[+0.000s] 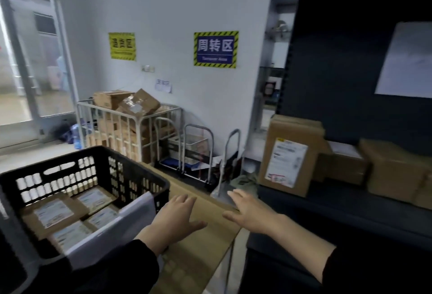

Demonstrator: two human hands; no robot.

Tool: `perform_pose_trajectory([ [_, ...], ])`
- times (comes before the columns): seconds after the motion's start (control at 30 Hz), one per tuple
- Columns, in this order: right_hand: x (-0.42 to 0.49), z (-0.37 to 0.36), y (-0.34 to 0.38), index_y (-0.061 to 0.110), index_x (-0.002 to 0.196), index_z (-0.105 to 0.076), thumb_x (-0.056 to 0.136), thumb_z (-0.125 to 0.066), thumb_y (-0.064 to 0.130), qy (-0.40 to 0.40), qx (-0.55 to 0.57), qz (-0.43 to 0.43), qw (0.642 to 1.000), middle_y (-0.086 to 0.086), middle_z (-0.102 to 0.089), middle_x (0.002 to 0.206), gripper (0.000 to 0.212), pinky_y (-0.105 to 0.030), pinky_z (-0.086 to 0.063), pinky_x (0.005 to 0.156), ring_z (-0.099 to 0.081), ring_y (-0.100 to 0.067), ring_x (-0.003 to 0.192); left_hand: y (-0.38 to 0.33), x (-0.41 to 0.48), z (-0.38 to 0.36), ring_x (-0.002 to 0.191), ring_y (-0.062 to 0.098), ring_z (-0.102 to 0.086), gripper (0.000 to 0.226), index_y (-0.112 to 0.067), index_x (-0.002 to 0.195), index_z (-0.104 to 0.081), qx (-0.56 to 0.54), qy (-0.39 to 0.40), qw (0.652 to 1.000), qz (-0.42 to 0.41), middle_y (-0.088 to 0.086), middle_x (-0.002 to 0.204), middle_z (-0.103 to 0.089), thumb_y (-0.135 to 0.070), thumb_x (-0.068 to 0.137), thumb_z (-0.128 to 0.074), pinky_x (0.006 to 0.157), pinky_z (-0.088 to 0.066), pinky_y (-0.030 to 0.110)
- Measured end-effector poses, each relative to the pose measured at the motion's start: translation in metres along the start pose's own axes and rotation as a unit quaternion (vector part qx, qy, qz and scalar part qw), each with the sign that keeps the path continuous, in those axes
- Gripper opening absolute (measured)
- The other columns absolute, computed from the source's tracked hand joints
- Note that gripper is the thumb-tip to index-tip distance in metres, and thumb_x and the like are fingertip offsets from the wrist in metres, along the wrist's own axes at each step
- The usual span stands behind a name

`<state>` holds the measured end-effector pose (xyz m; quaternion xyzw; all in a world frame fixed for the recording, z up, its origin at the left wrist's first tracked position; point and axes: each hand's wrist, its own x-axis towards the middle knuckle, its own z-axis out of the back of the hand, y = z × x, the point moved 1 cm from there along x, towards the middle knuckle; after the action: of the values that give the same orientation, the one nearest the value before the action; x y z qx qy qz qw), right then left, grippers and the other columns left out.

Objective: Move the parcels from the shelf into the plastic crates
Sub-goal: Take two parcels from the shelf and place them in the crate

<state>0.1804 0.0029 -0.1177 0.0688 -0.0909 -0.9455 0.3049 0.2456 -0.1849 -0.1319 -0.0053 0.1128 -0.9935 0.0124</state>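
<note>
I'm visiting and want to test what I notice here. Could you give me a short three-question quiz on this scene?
1. True or false: the black crate already holds parcels.
2. Which hand is nearer the tall labelled parcel on the shelf?
3. The hands are: A) gripping a parcel B) open and empty C) out of sight.

Key: 1 true. 2 the right hand, not the left hand. 3 B.

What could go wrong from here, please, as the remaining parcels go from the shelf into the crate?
1. The black plastic lattice crate already holds several flat labelled parcels and a white envelope leaning over its rim; further parcels may push it out.
2. The tall brown cardboard box with a white label stands at the dark shelf's corner; both empty hands could knock it off.
</note>
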Motion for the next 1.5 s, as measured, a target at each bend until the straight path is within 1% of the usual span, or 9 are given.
perform_pose_trajectory([
  [0.07,-0.022,0.007,-0.019,0.017,0.149,-0.015,0.091,-0.042,0.055,-0.010,0.004,-0.023,1.000,-0.001,-0.014,0.157,0.074,-0.034,-0.022,0.112,-0.016,-0.019,0.143,-0.026,0.005,-0.004,0.141,0.021,-0.023,0.083,-0.017,0.147,-0.021,0.001,0.002,1.000,-0.025,0.003,0.154,-0.025,-0.062,0.084,-0.050,0.112,-0.026,0.033],
  [0.2,-0.065,0.020,-0.060,0.018,0.150,-0.011,0.093,-0.040,0.055,-0.023,0.019,-0.063,0.998,0.000,-0.009,0.158,0.074,-0.035,-0.019,0.113,-0.010,-0.016,0.144,-0.083,0.014,-0.011,0.141,0.020,-0.023,0.081,-0.018,0.147,-0.021,-0.002,0.000,0.997,-0.072,0.002,0.153,-0.026,-0.059,0.084,-0.051,0.112,-0.025,0.032],
  [0.37,-0.120,0.037,-0.117,0.019,0.149,-0.012,0.093,-0.040,0.054,-0.047,0.035,-0.110,0.992,0.001,-0.009,0.158,0.072,-0.035,-0.019,0.114,-0.010,-0.016,0.145,-0.153,0.020,-0.021,0.142,0.019,-0.019,0.080,-0.018,0.147,-0.022,-0.026,0.000,0.993,-0.116,0.002,0.153,-0.025,-0.057,0.084,-0.053,0.113,-0.024,0.032],
  [0.67,-0.208,0.058,-0.216,0.019,0.149,-0.012,0.093,-0.040,0.053,-0.084,0.058,-0.161,0.982,0.000,-0.009,0.158,0.071,-0.033,-0.019,0.114,-0.010,-0.016,0.144,-0.271,0.031,-0.039,0.141,0.020,-0.023,0.082,-0.020,0.146,-0.025,-0.023,0.000,0.991,-0.136,0.002,0.151,-0.029,-0.061,0.081,-0.054,0.113,-0.026,0.033],
  [0.87,-0.246,0.068,-0.269,0.018,0.149,-0.013,0.093,-0.040,0.053,-0.099,0.057,-0.167,0.979,0.000,-0.011,0.158,0.071,-0.032,-0.019,0.114,-0.012,-0.015,0.144,-0.332,0.034,-0.048,0.143,0.019,-0.019,0.082,-0.019,0.148,-0.020,-0.015,0.011,0.989,-0.144,0.003,0.154,-0.023,-0.059,0.084,-0.051,0.114,-0.023,0.033],
  [1.13,-0.268,0.071,-0.307,0.018,0.149,-0.014,0.093,-0.040,0.053,-0.097,0.053,-0.158,0.981,0.000,-0.012,0.157,0.071,-0.032,-0.021,0.113,-0.014,-0.016,0.144,-0.382,0.034,-0.057,0.143,0.020,-0.018,0.081,-0.019,0.148,-0.019,-0.008,0.016,0.990,-0.138,0.003,0.155,-0.023,-0.058,0.085,-0.051,0.115,-0.023,0.034],
  [1.33,-0.268,0.068,-0.322,0.019,0.149,-0.014,0.093,-0.040,0.053,-0.100,0.064,-0.147,0.982,0.001,-0.013,0.157,0.070,-0.032,-0.020,0.113,-0.014,-0.015,0.143,-0.395,0.036,-0.062,0.144,0.019,-0.015,0.080,-0.021,0.148,-0.017,-0.006,0.027,0.992,-0.122,0.001,0.156,-0.019,-0.058,0.086,-0.050,0.113,-0.023,0.037],
  [1.43,-0.265,0.066,-0.330,0.019,0.149,-0.014,0.093,-0.041,0.053,-0.109,0.080,-0.149,0.979,0.001,-0.013,0.157,0.071,-0.031,-0.019,0.113,-0.014,-0.014,0.143,-0.401,0.044,-0.064,0.143,0.018,-0.017,0.078,-0.020,0.148,-0.018,-0.019,0.024,0.992,-0.126,0.001,0.155,-0.021,-0.055,0.087,-0.051,0.114,-0.022,0.035],
  [1.5,-0.261,0.070,-0.337,0.019,0.149,-0.016,0.093,-0.041,0.053,-0.127,0.095,-0.158,0.975,0.002,-0.015,0.157,0.070,-0.031,-0.021,0.113,-0.016,-0.014,0.143,-0.406,0.053,-0.064,0.143,0.018,-0.019,0.077,-0.019,0.148,-0.020,-0.037,0.016,0.990,-0.133,0.002,0.155,-0.023,-0.054,0.087,-0.051,0.115,-0.022,0.034],
])
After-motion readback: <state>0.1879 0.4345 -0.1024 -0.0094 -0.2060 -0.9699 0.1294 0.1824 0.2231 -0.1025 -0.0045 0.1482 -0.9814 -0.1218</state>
